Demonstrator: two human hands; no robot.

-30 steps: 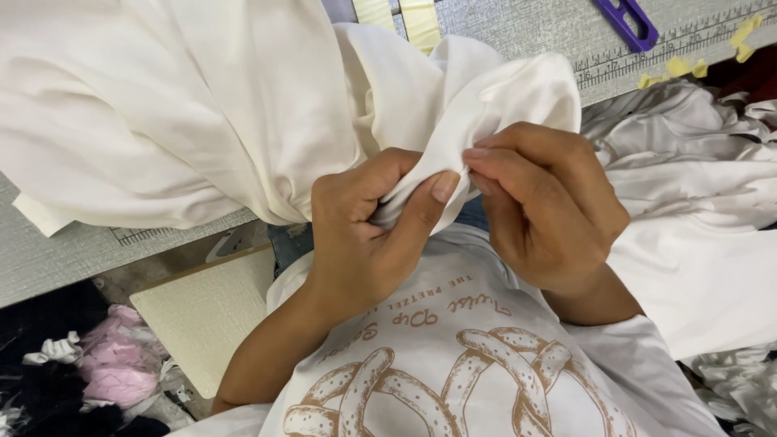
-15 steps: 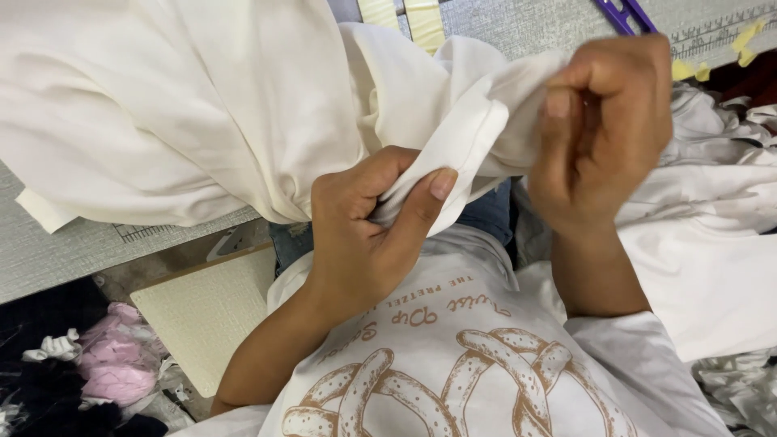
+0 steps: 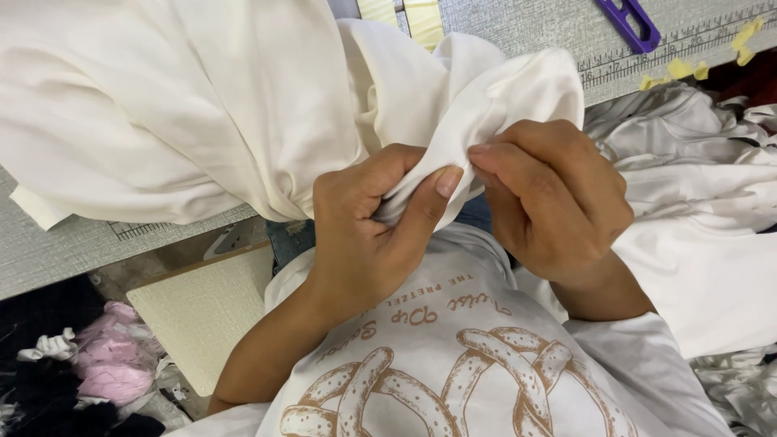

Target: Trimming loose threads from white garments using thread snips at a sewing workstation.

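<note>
1. We see no bin or box; the nearest thing to one is the loose heap of white cloth (image 3: 696,170) piled at the right edge of the table (image 3: 534,32), with nothing we can tell lying inside it.
2. Our left hand (image 3: 364,235) is closed on a bunched fold of the cream garment (image 3: 202,105), thumb pressed over the cloth and fingers curled under it.
3. Our right hand (image 3: 550,202) is closed too, its fingertips pinching the same fold just beside the left thumb, so the two hands touch.
4. The garment hangs from the hands over the near edge of the table, its bulk spread toward the table's left end.
5. A purple tool (image 3: 627,20) and bits of yellow tape (image 3: 672,73) lie near the far right corner of the table, well apart from the hands.
6. Pink cloth (image 3: 113,364) lies low at the left, beside a pale board (image 3: 202,311).
7. Half a second ago the right hand was raised high, drawing the fold up toward the far edge; now it has come back down to meet the left hand, which has kept its grip and place.
</note>
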